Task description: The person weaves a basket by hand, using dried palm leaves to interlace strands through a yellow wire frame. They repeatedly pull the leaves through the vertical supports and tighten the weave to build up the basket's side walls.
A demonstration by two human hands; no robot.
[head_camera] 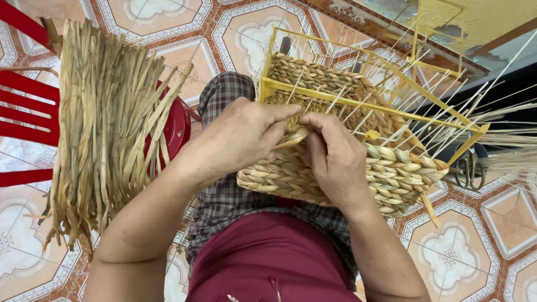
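Left hand is curling nearly closed, thumb and forefinger pinching the flat end of a pale fibre strand right at the top edge of the woven side. Right hand is sitting just beside it, fingers bent down over the same strand and pressing against the weave; the two hands are almost touching. Whether the right fingers are actually gripping the strand or only pushing it, can't tell, as the fingertips are hidden.

Key relation: the strand is lying between both hands, long axis running roughly left to right along the basket's side, tilting slightly up toward the right. Left hand is holding its free end, so it is nearer; right hand is covering the spot where it is entering the weave.

The half-woven basket is resting on the person's lap, tipped on its side, built around a yellow metal frame. Its walls are thick, twisted, rope-like braids, tan and glossy, laid in tight rows. Thin pale upright stakes are fanning out stiffly to the right, unwoven.

To the left, a bundle of dried flat strands is draping over a red plastic chair, ragged ends hanging down, well apart from the hands. Dark scissors are lying on the patterned tile floor to the right of the basket.
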